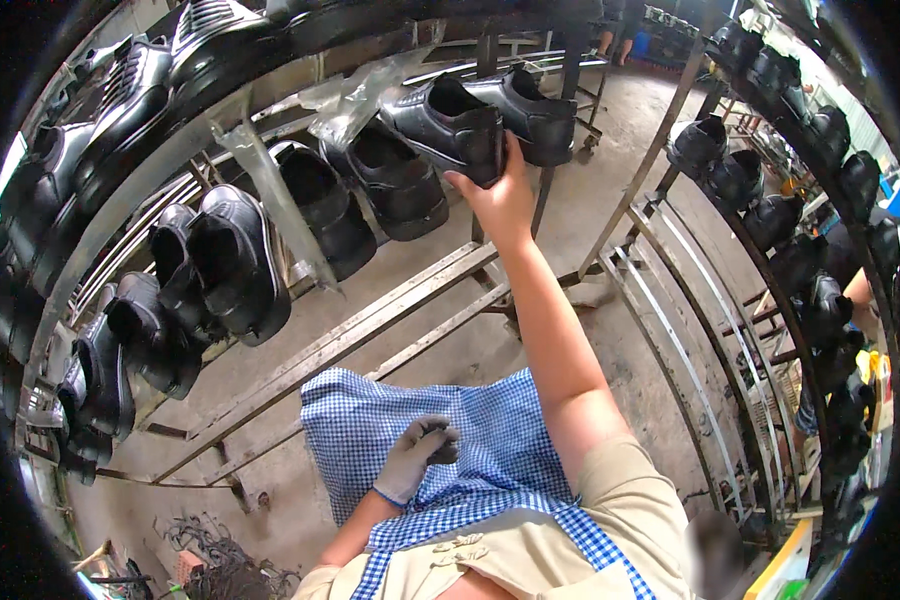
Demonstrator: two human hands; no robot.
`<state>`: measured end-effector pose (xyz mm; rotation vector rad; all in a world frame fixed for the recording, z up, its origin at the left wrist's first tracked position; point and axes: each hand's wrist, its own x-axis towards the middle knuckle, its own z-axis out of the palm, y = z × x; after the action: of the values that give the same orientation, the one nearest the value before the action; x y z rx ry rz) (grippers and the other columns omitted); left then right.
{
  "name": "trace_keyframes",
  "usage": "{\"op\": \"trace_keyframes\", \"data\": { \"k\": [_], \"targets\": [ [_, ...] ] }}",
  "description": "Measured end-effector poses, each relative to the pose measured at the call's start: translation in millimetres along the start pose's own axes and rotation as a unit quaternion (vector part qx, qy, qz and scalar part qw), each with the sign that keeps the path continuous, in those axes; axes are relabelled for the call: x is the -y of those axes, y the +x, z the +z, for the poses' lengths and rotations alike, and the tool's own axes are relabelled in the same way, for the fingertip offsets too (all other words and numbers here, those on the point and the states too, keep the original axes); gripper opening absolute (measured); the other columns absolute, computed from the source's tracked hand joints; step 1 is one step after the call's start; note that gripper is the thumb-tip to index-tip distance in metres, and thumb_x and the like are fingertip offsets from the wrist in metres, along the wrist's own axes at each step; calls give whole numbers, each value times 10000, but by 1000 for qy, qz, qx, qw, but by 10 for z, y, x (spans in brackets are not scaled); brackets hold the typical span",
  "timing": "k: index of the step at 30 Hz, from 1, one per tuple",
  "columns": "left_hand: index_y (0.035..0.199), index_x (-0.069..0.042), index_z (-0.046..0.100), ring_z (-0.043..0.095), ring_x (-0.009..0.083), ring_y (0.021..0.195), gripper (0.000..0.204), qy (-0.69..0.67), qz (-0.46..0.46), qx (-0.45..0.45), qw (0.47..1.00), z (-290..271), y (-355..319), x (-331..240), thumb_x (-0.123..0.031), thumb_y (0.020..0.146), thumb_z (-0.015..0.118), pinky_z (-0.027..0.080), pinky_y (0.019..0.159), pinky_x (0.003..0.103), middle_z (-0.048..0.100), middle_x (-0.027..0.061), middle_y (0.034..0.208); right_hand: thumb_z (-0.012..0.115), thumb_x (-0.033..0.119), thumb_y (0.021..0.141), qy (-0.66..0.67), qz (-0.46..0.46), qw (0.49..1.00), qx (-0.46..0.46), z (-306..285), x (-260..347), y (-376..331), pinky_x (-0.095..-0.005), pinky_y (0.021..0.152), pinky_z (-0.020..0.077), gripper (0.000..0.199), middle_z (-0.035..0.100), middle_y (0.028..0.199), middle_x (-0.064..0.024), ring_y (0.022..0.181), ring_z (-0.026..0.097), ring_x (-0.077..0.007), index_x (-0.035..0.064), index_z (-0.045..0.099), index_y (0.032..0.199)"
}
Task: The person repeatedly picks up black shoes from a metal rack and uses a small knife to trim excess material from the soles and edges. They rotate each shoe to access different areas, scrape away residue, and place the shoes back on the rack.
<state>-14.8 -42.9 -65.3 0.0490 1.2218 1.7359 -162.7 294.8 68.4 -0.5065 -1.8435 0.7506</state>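
My bare right hand [500,198] reaches up to the shoe rack and grips the heel of a black lace-up shoe [450,125], thumb on one side and fingers on the other. Its mate, another black shoe [535,115], sits right beside it. Left of these stands a pair of black shoes [395,185] with clear plastic film [355,100] over the bar near them. Down by my blue checked apron [490,420], my left hand [415,462] wears a grey-white glove. Its fingers are loosely bent and apart, and nothing shows in them.
More black shoes [238,260] line the rack's curved left side. Low metal rails [340,335] cross in front of me. On the right stands another rack with shoes [698,142], and a person's arm [858,290] shows behind it. Dark scraps [235,565] lie on the floor.
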Motion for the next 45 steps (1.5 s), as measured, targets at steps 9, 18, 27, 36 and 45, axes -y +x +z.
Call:
{"op": "trace_keyframes", "data": {
  "k": [9, 18, 27, 36, 45],
  "targets": [
    [1197, -38, 557, 651, 184, 826, 245, 2, 16, -37, 999, -57, -103, 61, -149, 979, 558, 578, 775, 349, 657, 116, 1023, 880, 225, 643, 0, -235, 972, -19, -318, 425, 124, -403, 929, 515, 905, 541, 1262, -191, 1128, 602, -352, 64, 402, 1394],
    [1252, -43, 536, 653, 191, 907, 276, 63, 65, 35, 995, 92, 41, -90, -113, 985, 544, 566, 836, 363, 651, 112, 1088, 858, 60, 661, 238, -25, 964, -114, -1116, 518, -356, -353, 1012, 452, 894, 433, 1343, -108, 1189, 508, -233, 72, 369, 1409],
    [1412, -13, 454, 503, 309, 1298, 643, 372, 389, 3, 843, 248, -80, -531, -341, 906, 678, 388, 1100, 412, 514, 178, 1401, 889, 276, 636, 254, 71, 963, 56, -2137, 370, -1786, -386, 1017, 455, 968, 516, 1318, -128, 1192, 545, -254, 33, 371, 1417],
    [1243, 22, 597, 645, 209, 1025, 449, -47, 20, 56, 997, 474, 69, -607, -333, 971, 560, 506, 922, 349, 672, 115, 1134, 905, 171, 644, 306, 189, 840, 406, -1634, 248, -2405, -330, 990, 479, 995, 520, 1336, -115, 1153, 575, -197, 27, 343, 1453],
    [1244, 3, 618, 664, 187, 994, 343, 236, 199, 37, 950, 506, 39, -525, -179, 953, 631, 515, 895, 315, 688, 104, 1125, 785, 81, 767, 79, -42, 922, 377, -1805, 479, -1927, -298, 643, 556, 336, 620, 1031, -92, 737, 673, -199, 103, 711, 1094]
  ]
}}
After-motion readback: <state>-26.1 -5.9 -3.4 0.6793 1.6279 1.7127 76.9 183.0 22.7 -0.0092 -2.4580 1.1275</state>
